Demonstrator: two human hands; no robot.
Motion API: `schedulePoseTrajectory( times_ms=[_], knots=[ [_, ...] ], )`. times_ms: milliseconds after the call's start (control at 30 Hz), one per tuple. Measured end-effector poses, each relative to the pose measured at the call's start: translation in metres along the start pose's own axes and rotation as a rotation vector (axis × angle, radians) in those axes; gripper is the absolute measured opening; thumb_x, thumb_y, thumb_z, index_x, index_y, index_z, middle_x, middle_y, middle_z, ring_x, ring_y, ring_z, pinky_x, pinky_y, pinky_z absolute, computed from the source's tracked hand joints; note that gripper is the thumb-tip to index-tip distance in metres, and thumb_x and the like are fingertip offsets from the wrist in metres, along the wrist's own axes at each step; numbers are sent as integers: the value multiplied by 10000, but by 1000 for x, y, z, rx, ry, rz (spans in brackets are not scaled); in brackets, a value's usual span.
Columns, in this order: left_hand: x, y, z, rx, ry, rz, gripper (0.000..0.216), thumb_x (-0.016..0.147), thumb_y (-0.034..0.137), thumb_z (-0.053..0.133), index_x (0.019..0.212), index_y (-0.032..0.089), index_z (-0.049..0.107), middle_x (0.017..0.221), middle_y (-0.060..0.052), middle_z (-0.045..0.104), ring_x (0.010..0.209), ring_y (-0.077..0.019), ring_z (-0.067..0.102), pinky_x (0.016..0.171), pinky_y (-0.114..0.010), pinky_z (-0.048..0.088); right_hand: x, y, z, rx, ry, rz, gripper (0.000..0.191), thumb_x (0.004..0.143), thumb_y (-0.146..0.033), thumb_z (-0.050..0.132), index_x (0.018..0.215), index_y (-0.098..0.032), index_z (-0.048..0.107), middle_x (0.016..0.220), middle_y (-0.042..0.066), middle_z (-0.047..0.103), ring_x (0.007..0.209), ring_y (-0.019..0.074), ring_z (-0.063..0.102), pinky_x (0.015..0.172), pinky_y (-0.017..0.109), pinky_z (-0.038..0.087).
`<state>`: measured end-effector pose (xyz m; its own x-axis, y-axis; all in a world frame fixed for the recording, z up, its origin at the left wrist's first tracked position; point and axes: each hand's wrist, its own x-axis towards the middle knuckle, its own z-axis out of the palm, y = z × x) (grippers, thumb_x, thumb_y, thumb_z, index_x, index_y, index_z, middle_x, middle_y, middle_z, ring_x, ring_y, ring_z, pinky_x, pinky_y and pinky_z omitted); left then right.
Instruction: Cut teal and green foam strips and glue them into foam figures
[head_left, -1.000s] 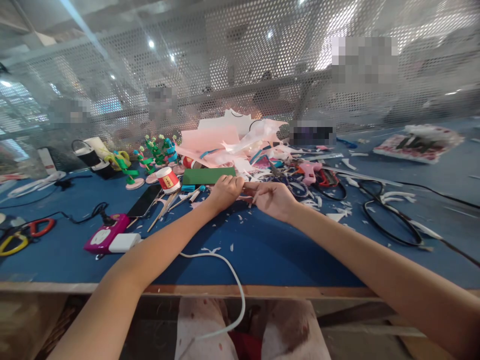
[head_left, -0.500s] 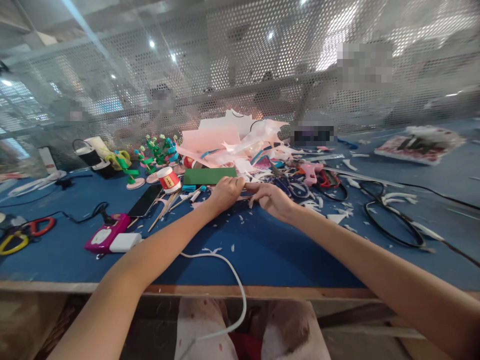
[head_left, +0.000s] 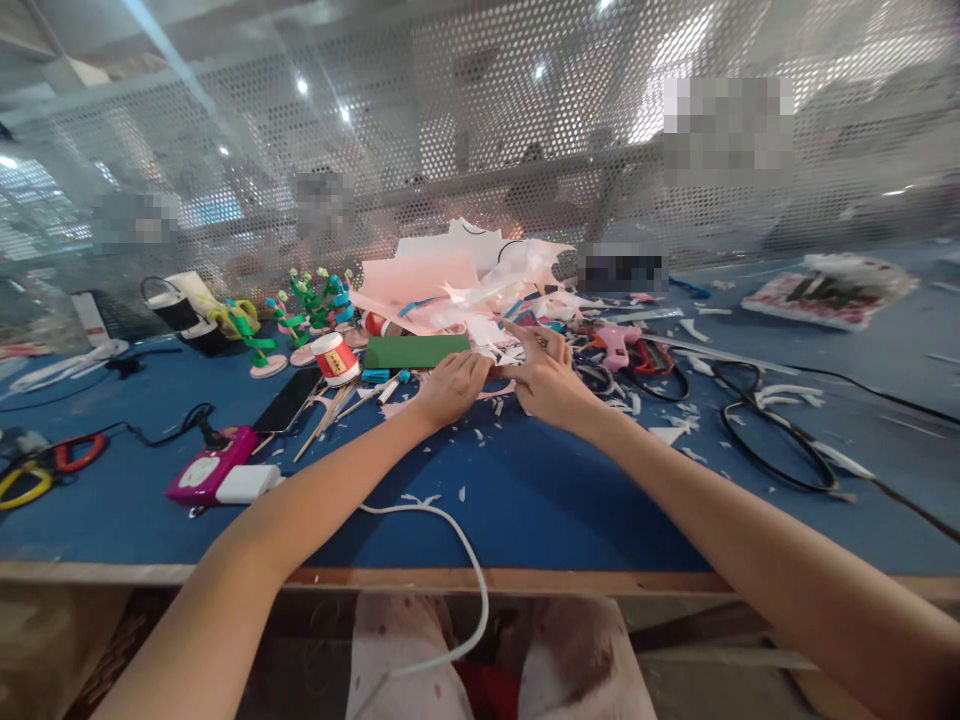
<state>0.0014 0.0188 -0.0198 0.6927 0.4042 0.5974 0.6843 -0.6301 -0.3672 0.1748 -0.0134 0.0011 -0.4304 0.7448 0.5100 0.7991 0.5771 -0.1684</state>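
Observation:
Both my hands meet over the blue table [head_left: 525, 500], near its middle. My left hand [head_left: 450, 385] is curled in a pinch on a small pale piece that I cannot make out. My right hand [head_left: 546, 378] touches it from the right, thumb and lower fingers meeting at the same piece while the index finger sticks up. A green sheet of paper [head_left: 416, 350] lies just behind my left hand. A heap of pink and white paper scraps [head_left: 457, 280] rises behind both hands.
A red and white paper cup [head_left: 336, 358], a black phone [head_left: 287, 400], wooden sticks [head_left: 330, 415], a pink device with a white charger [head_left: 217, 475] and white cable [head_left: 457, 540] lie left. A pink glue gun [head_left: 619, 345], scissors and black cables [head_left: 772, 440] lie right. A perforated screen stands behind.
My right hand has shifted a little away from me and its index finger has lifted up. My left hand has stayed in place, still pinched.

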Motion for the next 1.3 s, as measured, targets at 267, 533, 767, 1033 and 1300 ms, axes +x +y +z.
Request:
schedulePoseTrajectory(
  times_ms=[267, 533, 767, 1033, 1300],
  knots=[
    [-3, -4, 5, -203, 99, 29, 182, 898, 286, 435, 938, 125, 509, 820, -76, 612, 829, -195, 560, 751, -311, 454, 0, 2, -2, -76, -24, -128, 429, 685, -34, 437, 863, -279, 741, 1463, -30, 285, 1264, 336, 254, 993, 540, 268],
    [-2, -7, 13, -458, 79, 117, 100, 898, 147, 360, 834, 156, 435, 816, -71, 540, 781, -160, 508, 681, -266, 461, -2, 0, -8, -120, -17, -223, 426, 710, -24, 428, 867, -283, 727, 1447, -28, 325, 1268, 333, 237, 993, 548, 255],
    [-2, -7, 9, -131, 29, 56, 178, 885, 87, 303, 832, 135, 466, 764, -72, 555, 776, -186, 528, 713, -291, 441, -1, -5, 4, 51, 38, -103, 478, 664, -29, 432, 946, -280, 725, 1444, 0, 325, 1221, 324, 298, 984, 551, 265],
    [0, -2, -2, 50, -79, -3, 209, 917, 150, 281, 857, 139, 480, 775, -70, 575, 800, -198, 550, 701, -306, 419, 1, -2, 10, 384, -50, 57, 464, 592, -103, 499, 976, -246, 716, 1340, 53, 490, 1243, 348, 318, 1032, 562, 212],
    [2, -1, -2, 54, -100, -58, 172, 906, 157, 325, 866, 138, 491, 768, -74, 589, 798, -198, 561, 700, -307, 405, 6, -20, 6, 1302, -116, 324, 296, 496, -125, 483, 663, -216, 710, 919, 38, 692, 1197, 287, 461, 1014, 443, 353]
  ],
)
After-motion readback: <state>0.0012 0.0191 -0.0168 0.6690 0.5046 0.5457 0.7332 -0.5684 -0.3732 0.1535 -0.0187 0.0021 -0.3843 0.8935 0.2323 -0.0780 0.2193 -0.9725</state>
